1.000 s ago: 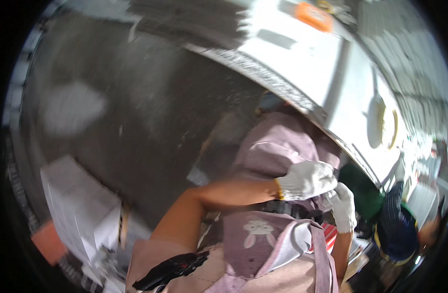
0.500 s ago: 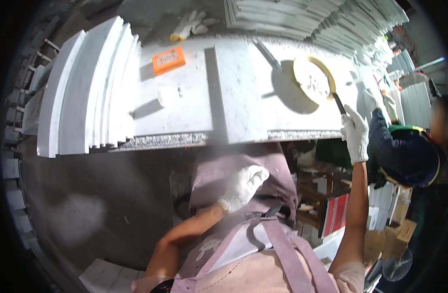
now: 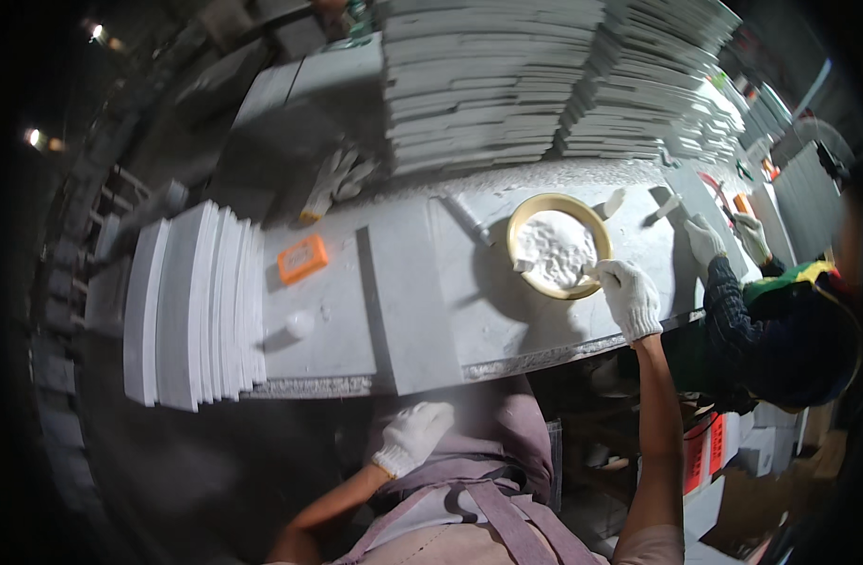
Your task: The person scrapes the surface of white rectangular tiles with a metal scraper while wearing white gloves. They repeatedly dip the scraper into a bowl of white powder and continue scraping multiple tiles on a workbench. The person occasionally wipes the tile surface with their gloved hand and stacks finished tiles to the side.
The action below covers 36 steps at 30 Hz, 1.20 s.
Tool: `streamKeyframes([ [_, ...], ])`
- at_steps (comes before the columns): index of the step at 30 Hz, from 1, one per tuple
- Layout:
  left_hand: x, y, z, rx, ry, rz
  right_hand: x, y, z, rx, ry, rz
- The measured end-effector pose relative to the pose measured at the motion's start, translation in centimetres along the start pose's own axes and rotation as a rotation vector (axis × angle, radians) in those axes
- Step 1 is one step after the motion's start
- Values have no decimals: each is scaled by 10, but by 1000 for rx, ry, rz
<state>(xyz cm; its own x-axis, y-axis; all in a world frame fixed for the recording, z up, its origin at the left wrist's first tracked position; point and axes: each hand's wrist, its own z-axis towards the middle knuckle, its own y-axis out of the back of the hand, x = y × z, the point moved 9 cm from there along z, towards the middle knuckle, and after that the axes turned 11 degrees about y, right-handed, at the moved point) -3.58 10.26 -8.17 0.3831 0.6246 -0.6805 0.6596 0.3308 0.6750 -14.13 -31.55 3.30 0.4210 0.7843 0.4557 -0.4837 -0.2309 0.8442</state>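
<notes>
My right hand (image 3: 629, 299), in a white knitted glove, is closed at the near right rim of a yellow bowl (image 3: 518, 224). White, lumpy powdery material (image 3: 556, 250) fills the bowl. The dark handle that showed in this hand a moment earlier is now hidden behind the glove. Over my lap, in front of the purple apron (image 3: 521, 428), my gloved left hand (image 3: 417, 438) is curled shut, with nothing visible in it. A flat grey-white stone strip (image 3: 411, 306) lies across the table just beyond it.
Upright white slabs (image 3: 191, 306) stand at the table's left. Nearby are an orange box (image 3: 302, 259) and a small white lump (image 3: 300, 325). A spare glove (image 3: 332, 184) lies behind. Tall slab stacks (image 3: 492, 80) rise at the back. A co-worker's gloved hands (image 3: 704, 240) work at right.
The view has tilted, showing more of the far side. My right hand has moved in from the right to the bowl's rim. My left hand stays curled by my lap.
</notes>
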Motion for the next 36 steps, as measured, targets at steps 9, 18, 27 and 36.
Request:
streamKeyframes([
  [9, 41, 34, -22, -212, -143, 363, -51, 46, -95, -335, -258, 393],
  [18, 287, -5, -35, 327, 627, 1002, -41, -39, -230, 41, -685, 800],
  [27, 362, 20, -91, 405, 1037, 393, 17, -60, -210, 225, -543, 831],
  [36, 398, 3, -132, 357, 1103, 33, 77, -96, -175, 446, -700, 890],
])
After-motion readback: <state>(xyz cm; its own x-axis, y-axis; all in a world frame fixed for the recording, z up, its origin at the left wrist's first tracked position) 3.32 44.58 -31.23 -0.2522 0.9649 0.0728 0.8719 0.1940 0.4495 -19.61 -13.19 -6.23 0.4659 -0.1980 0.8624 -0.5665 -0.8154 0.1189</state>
